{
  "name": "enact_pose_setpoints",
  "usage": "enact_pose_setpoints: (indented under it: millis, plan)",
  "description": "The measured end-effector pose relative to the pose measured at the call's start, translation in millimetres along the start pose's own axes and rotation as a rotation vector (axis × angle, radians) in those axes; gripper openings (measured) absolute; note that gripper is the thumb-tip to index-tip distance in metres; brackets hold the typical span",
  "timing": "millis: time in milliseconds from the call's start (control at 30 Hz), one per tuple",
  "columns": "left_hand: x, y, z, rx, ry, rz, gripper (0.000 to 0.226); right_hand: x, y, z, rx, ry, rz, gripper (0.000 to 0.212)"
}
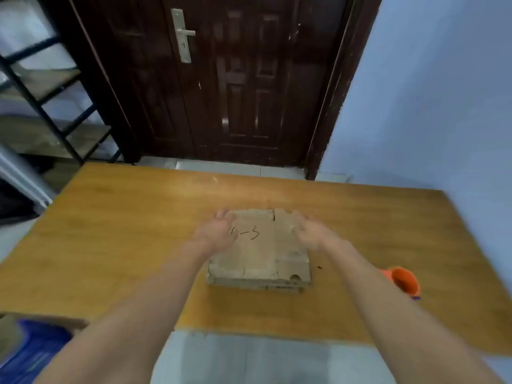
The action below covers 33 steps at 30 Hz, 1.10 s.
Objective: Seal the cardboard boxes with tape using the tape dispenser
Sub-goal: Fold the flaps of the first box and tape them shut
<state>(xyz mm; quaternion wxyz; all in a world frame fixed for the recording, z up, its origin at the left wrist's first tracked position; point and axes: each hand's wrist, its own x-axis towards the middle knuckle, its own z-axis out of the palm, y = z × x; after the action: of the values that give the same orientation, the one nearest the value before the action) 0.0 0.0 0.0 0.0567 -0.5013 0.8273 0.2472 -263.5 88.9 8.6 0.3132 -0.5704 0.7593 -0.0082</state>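
Flat cardboard box [259, 246] lies on the wooden table [110, 231], about mid-table, closed, black handwritten marks on top, small notches along its edges. Left hand [217, 231] over the box's left side, fingers straight and spread, reaching toward the far-left corner; looks to be touching the top, but blur makes contact hard to confirm. Right hand [307, 231] over the box's right side, fingers extended and loose, motion-blurred, cannot tell if it touches the cardboard. Neither hand grips anything. Orange tape dispenser [403, 281] sits on the table to the right of the box, near the right forearm, partly hidden by it, well apart from both hands. Dark brown door [235, 79] with metal handle behind the table, black-frame shelf [41, 92] at far left, blue object [33, 353] at bottom-left corner, blurred.
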Motion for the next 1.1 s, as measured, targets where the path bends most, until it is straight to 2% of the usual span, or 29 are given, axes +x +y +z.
enact_pose_setpoints:
  millis: [100,267,367,433,500,600,667,733,967,1100]
  plan:
    - [34,-37,66,-0.042,0.201,0.001,0.053,35,38,71,0.057,0.124,-0.021,0.062]
    - [73,-80,137,-0.080,0.379,0.126,0.054,79,76,147,0.228,0.412,-0.132,0.058]
    - [83,-92,155,-0.142,0.439,0.169,0.056,83,94,160,0.380,0.455,-0.225,0.052]
    - [87,-95,159,-0.243,0.474,0.186,0.056,74,97,161,0.560,0.539,-0.296,0.045]
    - [91,-97,159,-0.306,0.485,0.179,0.059,70,96,162,0.701,0.568,-0.293,0.044]
    - [87,-96,163,-0.376,0.489,0.103,0.077,68,92,170,0.611,0.602,-0.233,0.048]
    - [79,-93,163,-0.461,0.496,0.035,0.095,65,87,169,0.642,0.631,-0.230,0.050]
    - [69,-90,164,-0.568,0.510,0.007,0.100,58,84,169,0.685,0.643,-0.235,0.051]
    - [51,-85,162,-0.844,0.520,0.081,0.083,49,91,171,0.805,0.756,-0.279,0.039]
    - [34,-96,165,-1.051,0.611,0.190,0.062,46,97,172,0.934,0.753,-0.305,0.037]
